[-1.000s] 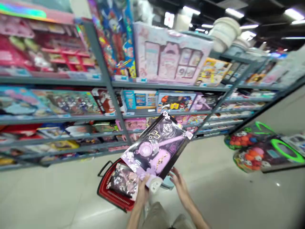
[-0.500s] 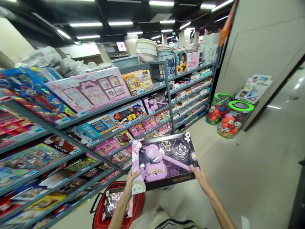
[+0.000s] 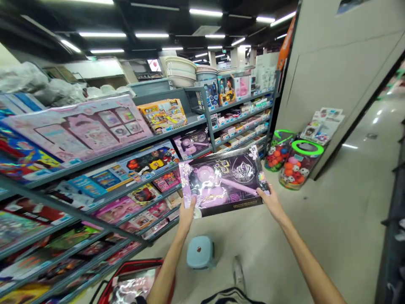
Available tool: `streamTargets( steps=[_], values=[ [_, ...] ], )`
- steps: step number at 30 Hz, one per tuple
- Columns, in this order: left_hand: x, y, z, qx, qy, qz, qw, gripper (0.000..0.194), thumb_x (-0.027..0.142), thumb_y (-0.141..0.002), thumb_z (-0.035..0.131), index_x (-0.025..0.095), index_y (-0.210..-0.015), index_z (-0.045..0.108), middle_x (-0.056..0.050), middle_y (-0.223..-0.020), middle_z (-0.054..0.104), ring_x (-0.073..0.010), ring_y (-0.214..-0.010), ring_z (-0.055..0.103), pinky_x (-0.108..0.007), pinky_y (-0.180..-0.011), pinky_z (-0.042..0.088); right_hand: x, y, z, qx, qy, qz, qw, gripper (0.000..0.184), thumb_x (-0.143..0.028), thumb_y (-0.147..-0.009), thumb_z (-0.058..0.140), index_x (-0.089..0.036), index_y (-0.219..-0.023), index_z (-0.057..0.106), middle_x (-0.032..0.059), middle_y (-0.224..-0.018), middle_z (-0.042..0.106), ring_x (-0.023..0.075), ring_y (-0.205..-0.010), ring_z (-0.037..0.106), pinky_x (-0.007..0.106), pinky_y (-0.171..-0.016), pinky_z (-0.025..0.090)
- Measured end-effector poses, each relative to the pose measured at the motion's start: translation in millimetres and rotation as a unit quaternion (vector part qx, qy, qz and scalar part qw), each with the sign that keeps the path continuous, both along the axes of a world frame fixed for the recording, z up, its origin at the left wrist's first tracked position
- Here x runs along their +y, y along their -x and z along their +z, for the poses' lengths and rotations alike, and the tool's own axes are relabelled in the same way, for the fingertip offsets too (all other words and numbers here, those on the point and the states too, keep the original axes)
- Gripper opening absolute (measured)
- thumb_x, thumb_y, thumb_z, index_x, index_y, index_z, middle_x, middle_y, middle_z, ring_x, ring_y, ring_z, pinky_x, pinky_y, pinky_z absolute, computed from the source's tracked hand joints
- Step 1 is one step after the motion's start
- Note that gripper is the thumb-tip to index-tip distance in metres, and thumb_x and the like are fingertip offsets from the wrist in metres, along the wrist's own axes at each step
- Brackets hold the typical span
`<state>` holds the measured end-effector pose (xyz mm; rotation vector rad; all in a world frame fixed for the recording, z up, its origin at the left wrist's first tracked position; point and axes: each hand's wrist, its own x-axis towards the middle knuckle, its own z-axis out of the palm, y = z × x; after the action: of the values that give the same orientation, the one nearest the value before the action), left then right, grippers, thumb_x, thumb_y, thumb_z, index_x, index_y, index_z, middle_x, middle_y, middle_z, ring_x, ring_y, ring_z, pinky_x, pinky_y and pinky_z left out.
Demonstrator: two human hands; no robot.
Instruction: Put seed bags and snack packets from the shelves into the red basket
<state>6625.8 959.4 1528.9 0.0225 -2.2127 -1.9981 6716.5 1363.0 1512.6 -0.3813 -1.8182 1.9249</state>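
Both hands hold up a boxed toy set with a clear front, a purple wand, a purple bag and a tiara inside. My left hand grips its lower left corner, thumb on the front. My right hand clasps the lower right edge, thumb also on the front. The box tilts slightly, its right end higher. A similar purple toy set stands on the shelf just behind it. Below my left arm sits a red basket with a shiny package in it.
A light blue stool stands on the floor below the box. Shelves of boxed toys run along the left. Clear bins of balls with green rims stand by the wall panel at right.
Both hands have raised the boxed toy set and moved it forward, towards the shelf. The view has shifted, so the blue stool now shows and the basket sits lower left.
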Motion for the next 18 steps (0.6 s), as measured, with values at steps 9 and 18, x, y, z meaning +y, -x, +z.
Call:
streamTargets(
  steps=[9, 18],
  values=[
    [80, 54, -74.0, -0.074, -0.116, -0.033, 0.990, 0.083, 0.062, -0.085, 0.094, 0.013, -0.148, 0.072, -0.020, -0.146, 0.076, -0.0353, -0.135, 0.074, -0.046, -0.121, 0.054, 85, 40, -45.0, -0.168, -0.080, 0.006, 0.983, 0.109, -0.084, -0.081, 0.079, -0.017, -0.163, 0.053, 0.0187, -0.155, 0.069, 0.0397, -0.139, 0.070, 0.053, -0.125, 0.053],
    [93, -19, -112.6, -0.163, -0.226, 0.193, 0.941, 0.074, 0.053, -0.080, 0.103, 0.019, -0.140, 0.077, -0.018, -0.137, 0.080, -0.0336, -0.122, 0.081, -0.050, -0.116, 0.061, 146, 84, 117.4, -0.026, -0.440, 0.249, 0.863, 0.089, -0.072, -0.094, 0.073, -0.022, -0.168, 0.061, 0.0146, -0.166, 0.061, 0.0433, -0.153, 0.060, 0.064, -0.133, 0.046]
  ],
)
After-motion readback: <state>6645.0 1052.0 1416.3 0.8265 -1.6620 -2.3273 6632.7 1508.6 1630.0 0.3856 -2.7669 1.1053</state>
